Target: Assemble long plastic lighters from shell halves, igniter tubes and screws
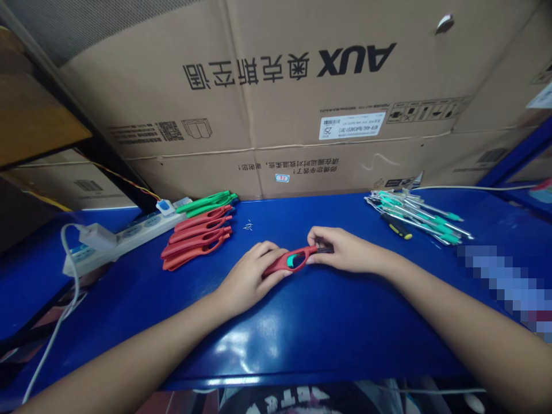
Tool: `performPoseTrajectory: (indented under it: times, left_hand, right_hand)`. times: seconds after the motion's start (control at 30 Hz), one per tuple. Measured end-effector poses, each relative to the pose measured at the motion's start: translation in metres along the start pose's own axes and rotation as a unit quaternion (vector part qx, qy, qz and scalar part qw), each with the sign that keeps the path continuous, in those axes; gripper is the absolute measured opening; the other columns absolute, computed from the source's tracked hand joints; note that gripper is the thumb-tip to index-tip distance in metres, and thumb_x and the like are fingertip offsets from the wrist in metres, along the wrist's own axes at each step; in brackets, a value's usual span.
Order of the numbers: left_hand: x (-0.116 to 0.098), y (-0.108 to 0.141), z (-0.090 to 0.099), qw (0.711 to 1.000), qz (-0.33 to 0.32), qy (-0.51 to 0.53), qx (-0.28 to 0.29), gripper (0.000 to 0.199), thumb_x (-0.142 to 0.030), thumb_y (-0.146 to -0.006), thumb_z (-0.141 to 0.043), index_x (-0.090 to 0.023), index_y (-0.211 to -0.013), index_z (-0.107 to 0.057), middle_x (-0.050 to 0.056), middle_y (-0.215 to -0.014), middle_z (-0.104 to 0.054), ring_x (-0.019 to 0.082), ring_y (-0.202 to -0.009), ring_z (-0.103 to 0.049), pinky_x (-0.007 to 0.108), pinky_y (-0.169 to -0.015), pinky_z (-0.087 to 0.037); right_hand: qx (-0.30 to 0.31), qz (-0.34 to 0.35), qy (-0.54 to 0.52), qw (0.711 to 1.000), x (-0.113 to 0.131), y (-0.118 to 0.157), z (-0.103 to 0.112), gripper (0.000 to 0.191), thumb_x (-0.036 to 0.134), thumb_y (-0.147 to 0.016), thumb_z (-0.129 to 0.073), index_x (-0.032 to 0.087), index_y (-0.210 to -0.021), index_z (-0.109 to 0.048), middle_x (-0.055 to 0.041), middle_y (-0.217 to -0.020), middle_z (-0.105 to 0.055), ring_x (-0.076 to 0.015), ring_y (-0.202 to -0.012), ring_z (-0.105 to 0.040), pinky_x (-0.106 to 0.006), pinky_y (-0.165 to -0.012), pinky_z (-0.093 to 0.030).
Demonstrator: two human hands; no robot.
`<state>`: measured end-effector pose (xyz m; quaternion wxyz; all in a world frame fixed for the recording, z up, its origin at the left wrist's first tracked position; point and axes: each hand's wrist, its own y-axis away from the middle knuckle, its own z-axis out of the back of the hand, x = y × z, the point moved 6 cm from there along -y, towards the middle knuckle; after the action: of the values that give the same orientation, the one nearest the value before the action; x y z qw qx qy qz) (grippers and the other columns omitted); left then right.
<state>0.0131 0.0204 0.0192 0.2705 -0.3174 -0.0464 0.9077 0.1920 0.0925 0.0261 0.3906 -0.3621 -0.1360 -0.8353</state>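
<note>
My left hand (252, 276) is closed around the rear of a red utility lighter body (276, 263), held just above the blue table. A teal trigger (295, 260) shows inside its finger loop. At the lighter's narrow front end, my right hand (338, 248) pinches a thin dark rod (325, 250) that lines up with the red tip. Whether the rod is part of the lighter or a separate piece I cannot tell, as my fingers cover its far end.
Several red lighter bodies (196, 238) and green ones (207, 201) lie left, beside a white power strip (142, 233). On the right are metal rods with teal parts (422, 215) and a black-yellow tool handle (397, 227). A cardboard box (267, 126) stands behind the blue table (345, 316).
</note>
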Motion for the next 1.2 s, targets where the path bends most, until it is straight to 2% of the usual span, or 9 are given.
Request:
performPoseTrajectory:
  times: [0.07, 0.17, 0.33, 0.5, 0.6, 0.77, 0.93, 1.07, 1.2]
  left_hand:
    - [0.001, -0.001, 0.003, 0.999, 0.010, 0.033, -0.029, 0.035, -0.040, -0.099, -0.058, -0.022, -0.128, -0.061, 0.009, -0.117, -0.063, 0.023, -0.109, -0.059, 0.038, -0.099, -0.048]
    - [0.004, -0.002, 0.007, 0.994, 0.025, 0.071, -0.073, 0.031, -0.038, -0.100, -0.057, -0.021, -0.125, -0.062, 0.009, -0.116, -0.064, 0.023, -0.109, -0.061, 0.037, -0.098, -0.050]
    - [0.013, 0.000, 0.015, 0.984, 0.059, 0.101, -0.134, 0.032, -0.042, -0.099, -0.054, -0.021, -0.123, -0.061, 0.009, -0.115, -0.069, 0.024, -0.106, -0.065, 0.039, -0.098, -0.052]
    - [0.019, 0.002, 0.021, 0.971, 0.083, 0.149, -0.167, 0.035, -0.041, -0.100, -0.051, -0.022, -0.130, -0.050, 0.007, -0.113, -0.066, 0.020, -0.099, -0.065, 0.035, -0.092, -0.053]
    - [0.016, 0.000, 0.024, 0.981, 0.084, 0.094, -0.146, 0.036, -0.039, -0.096, -0.058, -0.022, -0.126, -0.050, 0.004, -0.106, -0.064, 0.018, -0.092, -0.062, 0.031, -0.087, -0.051]
    - [0.014, -0.004, 0.017, 0.997, 0.070, 0.004, -0.036, 0.031, -0.041, -0.083, -0.073, -0.020, -0.104, -0.064, 0.002, -0.095, -0.062, 0.020, -0.086, -0.061, 0.032, -0.078, -0.049]
    - [0.022, -0.005, 0.010, 0.997, 0.069, 0.027, -0.006, 0.022, -0.039, -0.085, -0.073, -0.018, -0.090, -0.067, 0.004, -0.095, -0.063, 0.019, -0.084, -0.062, 0.031, -0.079, -0.049]
    - [0.021, -0.005, 0.008, 0.998, 0.050, 0.038, 0.004, 0.013, -0.030, -0.090, -0.068, -0.017, -0.088, -0.066, 0.003, -0.092, -0.064, 0.017, -0.084, -0.061, 0.028, -0.078, -0.046]
    - [0.020, -0.005, 0.009, 0.999, 0.049, 0.017, 0.003, 0.013, -0.027, -0.093, -0.061, -0.017, -0.085, -0.064, 0.002, -0.086, -0.063, 0.016, -0.078, -0.059, 0.026, -0.072, -0.043]
  right_hand:
    - [-0.006, -0.004, -0.038, 0.999, -0.005, -0.002, -0.001, 0.023, 0.040, -0.091, -0.066, 0.020, -0.088, -0.053, 0.0027, -0.078, -0.056, -0.0123, -0.067, -0.048, -0.025, -0.063, -0.039]
    - [0.004, -0.008, -0.037, 0.999, -0.008, -0.003, -0.005, 0.023, 0.039, -0.091, -0.066, 0.020, -0.087, -0.053, 0.0026, -0.077, -0.056, -0.0124, -0.068, -0.049, -0.025, -0.063, -0.040]
    - [0.005, 0.028, 0.033, 0.999, 0.001, -0.001, -0.005, 0.011, 0.030, -0.096, -0.057, 0.020, -0.092, -0.059, -0.0009, -0.085, -0.064, -0.0143, -0.073, -0.054, -0.028, -0.068, -0.042]
    - [-0.026, 0.052, 0.096, 0.994, 0.005, 0.001, -0.002, 0.014, 0.029, -0.100, -0.053, 0.021, -0.096, -0.063, -0.0030, -0.099, -0.070, -0.0172, -0.088, -0.062, -0.030, -0.077, -0.044]
    - [-0.033, 0.066, 0.185, 0.980, 0.010, 0.003, -0.001, 0.020, 0.029, -0.102, -0.047, 0.022, -0.103, -0.066, -0.0044, -0.105, -0.070, -0.0193, -0.094, -0.064, -0.030, -0.075, -0.043]
    - [-0.017, 0.086, 0.319, 0.944, 0.018, 0.007, 0.000, 0.026, 0.032, -0.104, -0.045, 0.022, -0.104, -0.069, -0.0048, -0.097, -0.067, -0.0185, -0.082, -0.063, -0.029, -0.063, -0.036]
    - [-0.016, 0.115, 0.339, 0.934, 0.020, 0.009, 0.002, 0.027, 0.037, -0.104, -0.047, 0.021, -0.102, -0.069, -0.0047, -0.097, -0.066, -0.0175, -0.081, -0.062, -0.029, -0.064, -0.036]
    - [-0.025, 0.116, 0.323, 0.939, 0.020, 0.009, 0.003, 0.025, 0.035, -0.104, -0.049, 0.019, -0.102, -0.068, -0.0046, -0.094, -0.067, -0.0180, -0.083, -0.062, -0.028, -0.066, -0.038]
    - [-0.039, 0.113, 0.311, 0.943, 0.020, 0.009, 0.006, 0.022, 0.033, -0.103, -0.051, 0.020, -0.104, -0.069, -0.0051, -0.096, -0.068, -0.0176, -0.083, -0.063, -0.027, -0.065, -0.038]
